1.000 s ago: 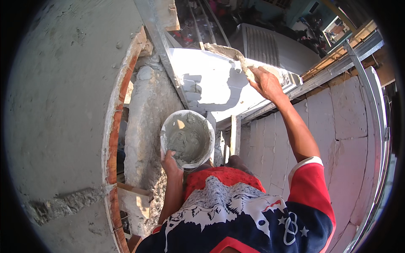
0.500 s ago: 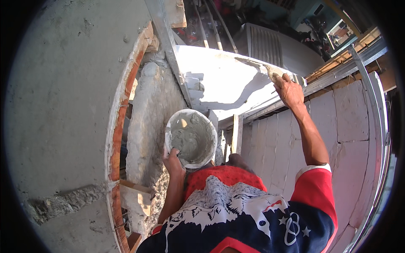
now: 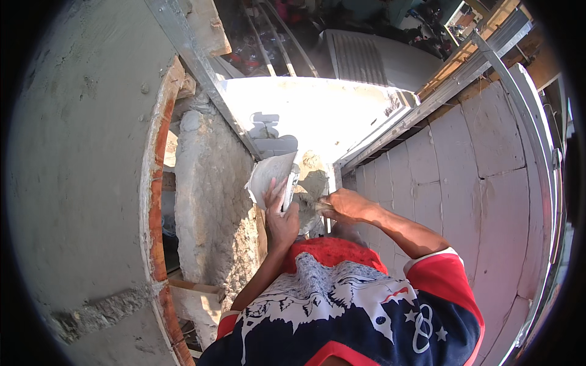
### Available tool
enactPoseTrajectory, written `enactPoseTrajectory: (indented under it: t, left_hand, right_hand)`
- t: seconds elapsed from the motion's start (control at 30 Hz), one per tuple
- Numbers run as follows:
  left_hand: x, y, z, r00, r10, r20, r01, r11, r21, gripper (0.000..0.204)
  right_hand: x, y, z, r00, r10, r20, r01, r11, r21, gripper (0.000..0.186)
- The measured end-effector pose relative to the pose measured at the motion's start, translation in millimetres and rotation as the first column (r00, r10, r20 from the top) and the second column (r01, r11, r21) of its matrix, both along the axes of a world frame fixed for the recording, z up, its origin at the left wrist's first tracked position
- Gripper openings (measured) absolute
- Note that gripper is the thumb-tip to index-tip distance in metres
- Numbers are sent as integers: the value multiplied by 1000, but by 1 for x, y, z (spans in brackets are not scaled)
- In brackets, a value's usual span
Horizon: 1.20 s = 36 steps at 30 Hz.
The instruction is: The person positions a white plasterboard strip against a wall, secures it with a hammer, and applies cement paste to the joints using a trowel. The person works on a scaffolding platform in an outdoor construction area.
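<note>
My left hand is wrapped around a white plastic bucket, which is tipped on its side with its mouth turned to the right. Grey wet mortar shows beside the rim. Just right of the bucket, my right hand is closed on the handle of a trowel; its blade looks coated in mortar and lies partly in shadow at the bucket's mouth. The bucket's inside is hidden from here.
A sunlit white block wall stands ahead, with a metal channel at its left. Pale block walling lies to the right. On the left are a rough concrete column, an orange-brown frame edge and a grey plastered wall.
My right hand has come down from the top edge of the white wall to the bucket. My left hand has tipped the bucket from mouth-up toward the right.
</note>
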State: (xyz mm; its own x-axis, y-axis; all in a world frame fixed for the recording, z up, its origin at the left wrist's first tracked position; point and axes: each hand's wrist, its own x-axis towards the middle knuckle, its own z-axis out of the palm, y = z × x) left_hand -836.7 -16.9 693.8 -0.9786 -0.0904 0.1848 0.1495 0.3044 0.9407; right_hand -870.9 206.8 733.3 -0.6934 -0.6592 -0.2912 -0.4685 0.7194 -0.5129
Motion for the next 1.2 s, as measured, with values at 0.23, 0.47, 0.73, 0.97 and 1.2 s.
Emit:
enactPoseTrajectory:
  t: [0.23, 0.47, 0.73, 0.97, 1.2]
  left_hand:
    - [-17, -15, -10, 949, 115, 294, -291, 681, 672, 54]
    - [6, -59, -54, 890, 94, 446, -450, 336, 827, 62]
    - [34, -77, -46, 839, 174, 515, -536, 421, 732, 71]
    - [54, -88, -45, 810, 282, 515, -586, 429, 687, 68]
    - [74, -86, -49, 764, 297, 572, -645, 346, 681, 67]
  right_hand:
    - [-10, 65, 35, 603, -241, 761, 434, 899, -60, 47]
    - [-49, 130, 126, 770, -586, 253, 629, 765, -139, 48]
    - [-139, 167, 101, 744, -415, -524, 576, 796, 188, 43]
    - [-205, 65, 84, 773, -276, -572, 412, 903, 121, 43]
    - [-219, -5, 89, 740, -182, -648, 359, 921, 152, 44]
